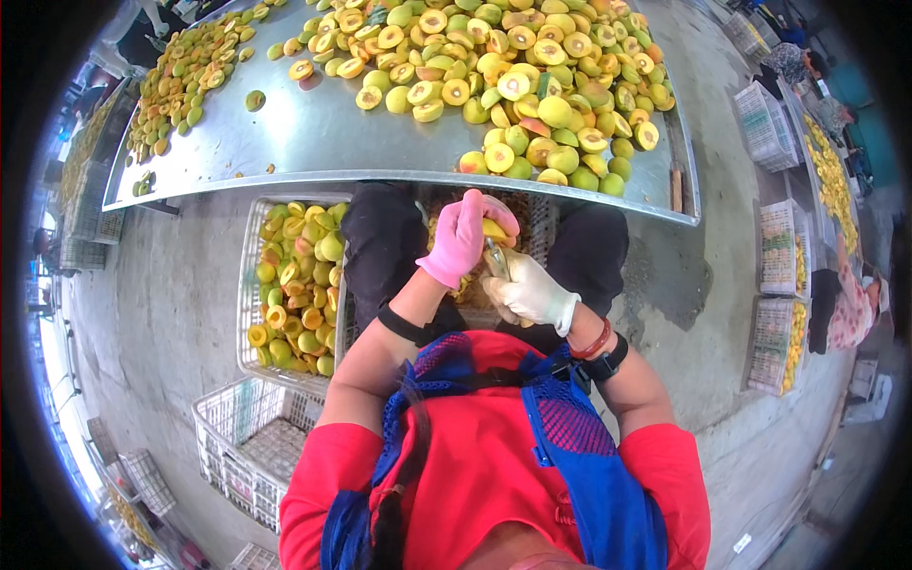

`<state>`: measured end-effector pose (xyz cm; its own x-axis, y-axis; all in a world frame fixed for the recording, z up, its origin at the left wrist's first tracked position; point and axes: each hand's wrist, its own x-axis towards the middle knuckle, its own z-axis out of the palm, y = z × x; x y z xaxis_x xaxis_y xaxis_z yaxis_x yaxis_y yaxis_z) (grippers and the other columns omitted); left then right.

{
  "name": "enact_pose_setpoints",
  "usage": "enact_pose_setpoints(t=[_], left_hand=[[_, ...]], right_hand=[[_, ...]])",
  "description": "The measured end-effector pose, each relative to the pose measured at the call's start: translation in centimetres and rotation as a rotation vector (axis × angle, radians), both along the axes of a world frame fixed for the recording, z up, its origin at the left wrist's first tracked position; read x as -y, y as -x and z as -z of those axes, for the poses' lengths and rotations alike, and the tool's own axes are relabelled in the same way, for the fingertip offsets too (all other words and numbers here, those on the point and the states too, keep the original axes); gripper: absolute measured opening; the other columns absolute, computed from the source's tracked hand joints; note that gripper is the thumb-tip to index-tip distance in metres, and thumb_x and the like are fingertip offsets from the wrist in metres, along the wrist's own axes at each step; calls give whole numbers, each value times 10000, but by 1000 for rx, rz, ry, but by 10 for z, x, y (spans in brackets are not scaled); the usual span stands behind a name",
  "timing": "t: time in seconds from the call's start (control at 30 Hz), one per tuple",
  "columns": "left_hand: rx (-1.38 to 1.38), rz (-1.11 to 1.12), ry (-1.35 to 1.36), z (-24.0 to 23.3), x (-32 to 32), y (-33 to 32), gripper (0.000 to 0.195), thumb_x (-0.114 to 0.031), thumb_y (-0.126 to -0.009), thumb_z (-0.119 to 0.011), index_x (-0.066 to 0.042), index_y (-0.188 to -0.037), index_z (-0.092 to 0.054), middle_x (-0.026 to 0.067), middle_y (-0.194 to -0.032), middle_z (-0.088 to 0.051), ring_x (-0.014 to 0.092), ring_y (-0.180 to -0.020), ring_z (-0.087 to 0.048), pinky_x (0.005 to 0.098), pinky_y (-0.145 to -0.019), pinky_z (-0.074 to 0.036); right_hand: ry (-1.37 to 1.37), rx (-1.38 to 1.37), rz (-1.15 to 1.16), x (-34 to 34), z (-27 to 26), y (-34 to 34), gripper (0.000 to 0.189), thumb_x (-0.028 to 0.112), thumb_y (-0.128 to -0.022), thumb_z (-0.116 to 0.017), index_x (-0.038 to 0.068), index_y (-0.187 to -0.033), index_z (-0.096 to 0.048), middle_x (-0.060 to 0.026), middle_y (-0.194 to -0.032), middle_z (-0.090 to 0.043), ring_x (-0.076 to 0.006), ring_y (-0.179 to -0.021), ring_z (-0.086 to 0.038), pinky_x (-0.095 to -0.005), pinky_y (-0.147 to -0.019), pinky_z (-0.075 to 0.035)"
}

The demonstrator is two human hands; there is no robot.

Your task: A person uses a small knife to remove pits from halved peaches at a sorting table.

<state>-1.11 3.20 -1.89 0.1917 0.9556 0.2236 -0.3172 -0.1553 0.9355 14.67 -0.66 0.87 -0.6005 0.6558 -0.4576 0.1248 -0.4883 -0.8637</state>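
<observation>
In its pink glove, my left hand (462, 239) holds a yellow stone-fruit half (493, 229) just past the near edge of the metal table. My right hand (536, 291), in a white glove, grips a metal hand tool (496, 258) whose tip meets the fruit. Its exact kind is hard to tell, as the fingers cover much of it. Both hands are close together between my knees, over a container (543, 224) with fruit scraps, partly hidden by them. On the table, a large heap of halved stone fruit (513, 85) shows several brown pits in the cut faces.
The steel table (320, 149) has a raised rim; a wooden-handled tool (676, 187) lies at its right corner. Left of my legs stands a plastic crate of pitted halves (296, 285), with another white crate (249, 442) nearer me. Co-workers sit at a table (819, 164) on the right.
</observation>
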Motion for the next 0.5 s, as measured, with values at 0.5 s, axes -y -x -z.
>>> enact_pose_setpoints(t=[0.5], left_hand=[[-70, -95, -23, 3, 9, -13, 642, -331, -1079, -241, 22, -728, -647, 146, -787, -679, 256, -754, -659, 348, -745, -535]], right_hand=[[-150, 184, -8, 7, -6, -1, 105, 95, -908, -546, 35, -988, -513, -14, -618, -513, -124, -415, -497, -287, -386, -394]])
